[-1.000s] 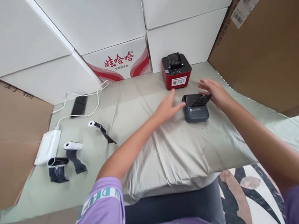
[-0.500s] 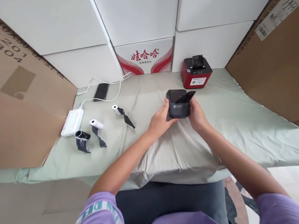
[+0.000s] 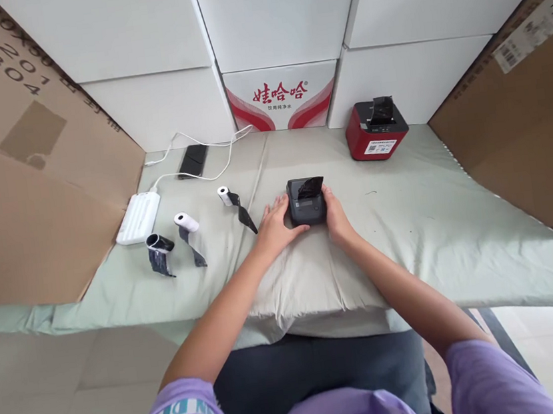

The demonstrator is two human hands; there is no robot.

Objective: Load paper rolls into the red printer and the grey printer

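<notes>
A small dark grey portable printer [image 3: 308,214] rests on the cloth in front of me, with a glossy black strip [image 3: 310,187] sticking up from its top. My left hand [image 3: 275,226] grips its left side, the thumb along the front edge. On the opposite side, my right hand [image 3: 338,216] holds the printer, its fingers partly hidden behind the edge. Left of my hands lie a small white roll [image 3: 225,195] with a black tail, a second white roll [image 3: 186,222] and a wider black-lined roll [image 3: 160,242], both with dark strips hanging out.
A red and black printer [image 3: 376,133] stands at the back right. A white power bank [image 3: 138,218], its cable and a black phone [image 3: 193,161] lie at the left. Cardboard [image 3: 28,197] walls the left side, more cardboard [image 3: 524,136] the right; white boxes [image 3: 278,15] line the back.
Both hands have brought the grey printer left and slightly down onto the cloth, and it now sits straighter. The camera view has shifted a little.
</notes>
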